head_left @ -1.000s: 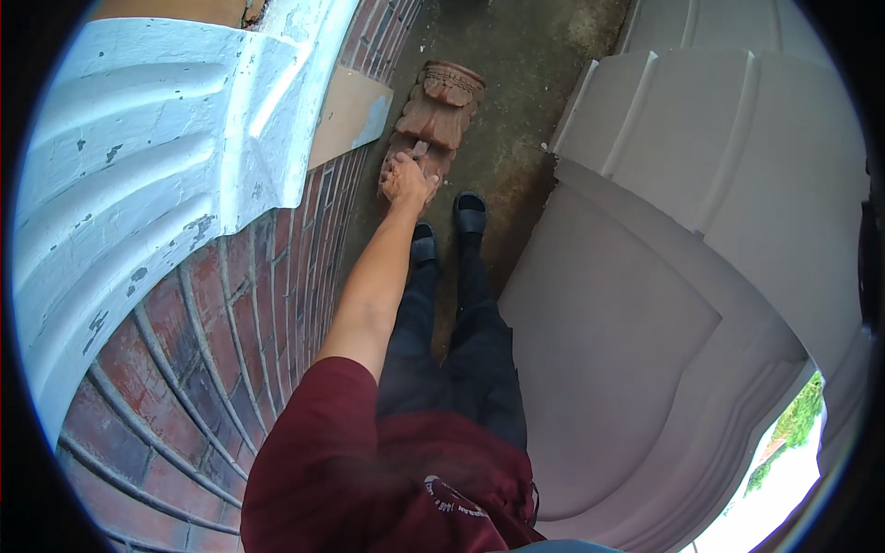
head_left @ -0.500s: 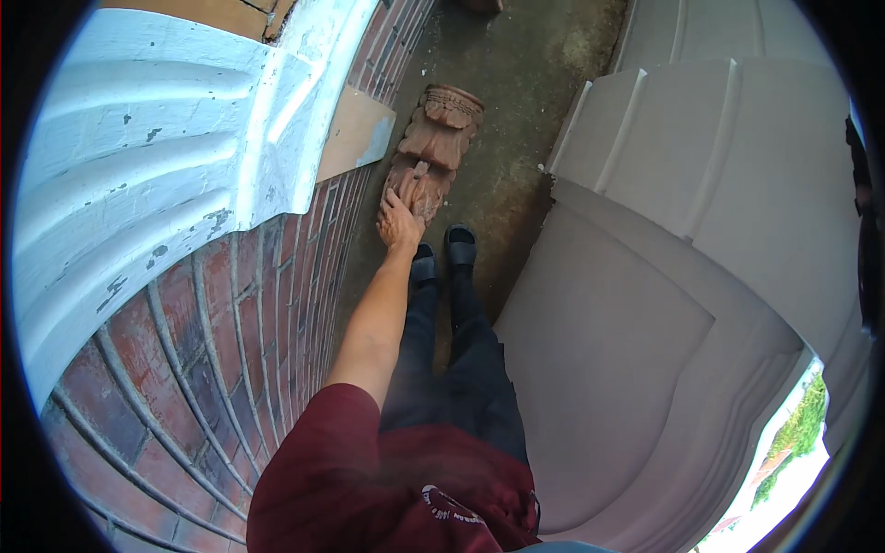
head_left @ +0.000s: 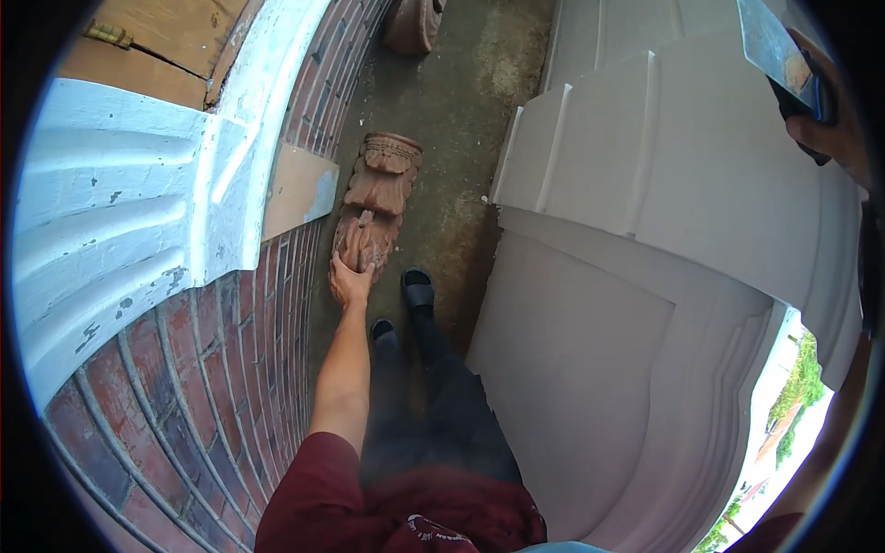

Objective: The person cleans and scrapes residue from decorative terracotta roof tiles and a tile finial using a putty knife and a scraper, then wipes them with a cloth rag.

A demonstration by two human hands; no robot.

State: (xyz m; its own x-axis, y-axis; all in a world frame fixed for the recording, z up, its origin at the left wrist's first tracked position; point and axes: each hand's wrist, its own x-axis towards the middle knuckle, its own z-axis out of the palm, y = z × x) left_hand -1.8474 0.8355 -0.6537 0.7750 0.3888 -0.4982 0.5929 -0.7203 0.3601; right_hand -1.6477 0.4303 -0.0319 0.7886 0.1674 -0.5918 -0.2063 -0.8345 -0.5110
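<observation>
Carved ornament (head_left: 378, 192) lies on the floor (head_left: 452, 111) by the brick wall (head_left: 198, 359), probably heavy, rigid and easily chipped; we'd favour its solid ends. Our left hand (head_left: 351, 282) clasps the near one; our right hand (head_left: 834, 134), shadowed, apparently grips a flat-bladed tool (head_left: 772, 44).

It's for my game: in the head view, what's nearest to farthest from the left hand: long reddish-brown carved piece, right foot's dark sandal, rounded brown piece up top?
1. Long carved piece, touching the left hand.
2. Dark sandal, right of the hand.
3. Rounded brown piece, at the top edge.
</observation>
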